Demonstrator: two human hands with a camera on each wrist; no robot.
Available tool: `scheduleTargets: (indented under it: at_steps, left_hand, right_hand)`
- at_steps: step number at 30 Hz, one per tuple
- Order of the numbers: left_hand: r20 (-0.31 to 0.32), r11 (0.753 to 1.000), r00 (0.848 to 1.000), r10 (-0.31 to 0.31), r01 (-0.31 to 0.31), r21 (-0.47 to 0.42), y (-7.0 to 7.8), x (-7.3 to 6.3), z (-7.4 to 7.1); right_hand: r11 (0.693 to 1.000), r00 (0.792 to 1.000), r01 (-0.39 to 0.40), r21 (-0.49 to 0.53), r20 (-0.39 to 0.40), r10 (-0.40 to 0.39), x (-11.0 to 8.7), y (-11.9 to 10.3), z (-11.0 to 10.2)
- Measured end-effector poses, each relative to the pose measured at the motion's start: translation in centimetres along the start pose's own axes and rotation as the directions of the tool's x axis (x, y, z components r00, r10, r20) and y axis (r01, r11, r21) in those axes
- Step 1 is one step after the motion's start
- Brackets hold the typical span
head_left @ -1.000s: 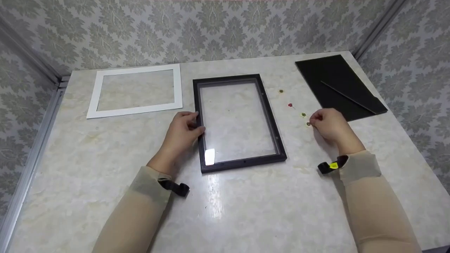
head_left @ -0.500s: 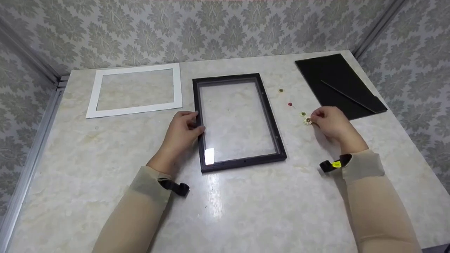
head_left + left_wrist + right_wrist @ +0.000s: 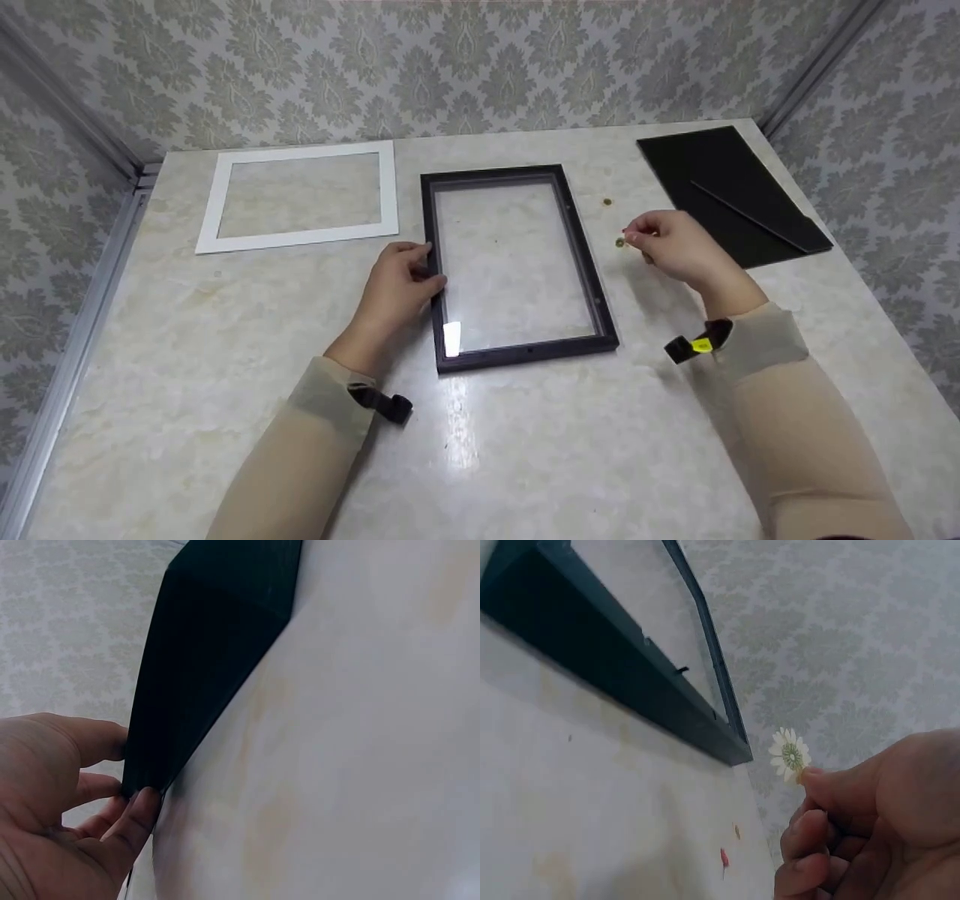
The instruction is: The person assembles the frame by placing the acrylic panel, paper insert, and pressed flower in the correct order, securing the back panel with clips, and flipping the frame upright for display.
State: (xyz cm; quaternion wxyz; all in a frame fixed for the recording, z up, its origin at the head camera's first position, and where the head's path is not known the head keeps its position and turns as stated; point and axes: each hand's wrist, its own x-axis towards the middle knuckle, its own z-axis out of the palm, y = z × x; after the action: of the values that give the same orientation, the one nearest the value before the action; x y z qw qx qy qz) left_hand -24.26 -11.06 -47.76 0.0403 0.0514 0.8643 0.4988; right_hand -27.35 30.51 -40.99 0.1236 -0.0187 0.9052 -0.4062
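A dark picture frame with a clear pane lies on the table. My left hand grips its left rail between thumb and fingers; the left wrist view shows the fingertips on the rail's dark side. To the right of the frame, my right hand pinches a pressed daisy by its edge. It has white petals and a green centre, and is raised above the table. A small red flower lies below the hand, mostly covered by the fingertips in the head view. Farther back rests a yellowish flower.
On the left lies a white rectangular mat with a cut-out window. A black backing board with a folded stand strip lies at the back right. Patterned wallpaper rises behind the table. Small metal tabs stick out inside the frame.
My right hand has picked the daisy up from the table and moved it left and away from me, over the red flower. The left hand keeps its hold on the frame.
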Motion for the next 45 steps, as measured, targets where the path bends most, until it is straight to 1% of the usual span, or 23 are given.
scheduleTargets:
  at_steps: [3, 6, 9, 12, 16, 19, 22, 25, 28, 33, 38, 42, 45]
  left_hand:
    - [-0.009, 1.000, 1.000, -0.011, 0.011, -0.022, 0.1, -0.1, 0.0]
    - [-0.017, 0.999, 1.000, -0.012, 0.011, -0.036, 0.3, -0.2, 0.0]
    - [-0.019, 0.999, 1.000, -0.011, 0.011, -0.037, 0.4, -0.2, 0.1]
    - [-0.018, 0.999, 1.000, -0.014, 0.013, -0.038, 0.3, -0.2, 0.1]
    - [-0.020, 0.999, 1.000, -0.016, 0.015, -0.039, 0.3, -0.1, 0.1]
    - [-0.019, 0.999, 1.000, -0.017, 0.017, -0.034, 0.4, 0.0, 0.1]
    - [-0.017, 0.999, 1.000, -0.018, 0.018, -0.026, 0.5, -0.1, 0.0]
    - [-0.016, 1.000, 1.000, -0.012, 0.012, -0.018, 0.4, -0.2, 0.0]
    - [-0.017, 1.000, 1.000, -0.008, 0.008, -0.014, 0.2, -0.1, 0.0]
    - [-0.020, 1.000, 1.000, -0.008, 0.008, -0.022, 0.1, 0.0, 0.0]
    - [-0.021, 1.000, 1.000, -0.010, 0.010, -0.020, 0.0, 0.0, 0.1]
    - [-0.017, 1.000, 1.000, -0.016, 0.016, -0.011, 0.1, 0.0, -0.2]
    - [-0.040, 1.000, 0.999, -0.022, 0.022, -0.007, -0.1, 0.1, -0.9]
  right_hand:
    - [0.999, 0.999, 0.031, 0.023, 0.028, -0.031, 1.1, -2.1, 0.7]
    - [0.998, 0.998, 0.055, 0.024, 0.038, -0.056, 1.9, -3.8, 1.5]
    - [0.998, 0.997, 0.059, 0.032, 0.052, -0.061, 2.3, -4.7, 2.2]
    - [0.997, 0.995, 0.058, 0.056, 0.084, -0.063, 2.3, -4.9, 2.7]
    - [0.994, 0.994, 0.056, 0.093, 0.093, -0.065, 2.0, -4.2, 2.8]
    - [0.992, 0.996, 0.033, 0.120, 0.083, -0.043, 1.9, -2.7, 2.3]
    - [0.992, 0.996, -0.007, 0.127, 0.084, -0.004, 1.8, -0.8, 1.7]
    - [0.994, 0.996, -0.039, 0.103, 0.077, 0.031, 1.7, 1.1, 1.3]
    - [0.996, 0.995, -0.070, 0.047, 0.074, 0.066, 1.3, 2.3, 1.1]
    - [0.994, 0.993, -0.096, -0.059, 0.057, 0.100, 1.0, 2.7, 1.1]
    - [0.985, 0.996, -0.079, -0.155, 0.018, 0.083, 1.1, 3.1, 1.3]
    - [0.984, 0.998, -0.052, -0.171, -0.029, 0.048, 1.1, 3.0, 1.5]
    - [0.989, 0.999, -0.033, -0.144, -0.047, 0.026, 1.0, 2.5, 1.6]
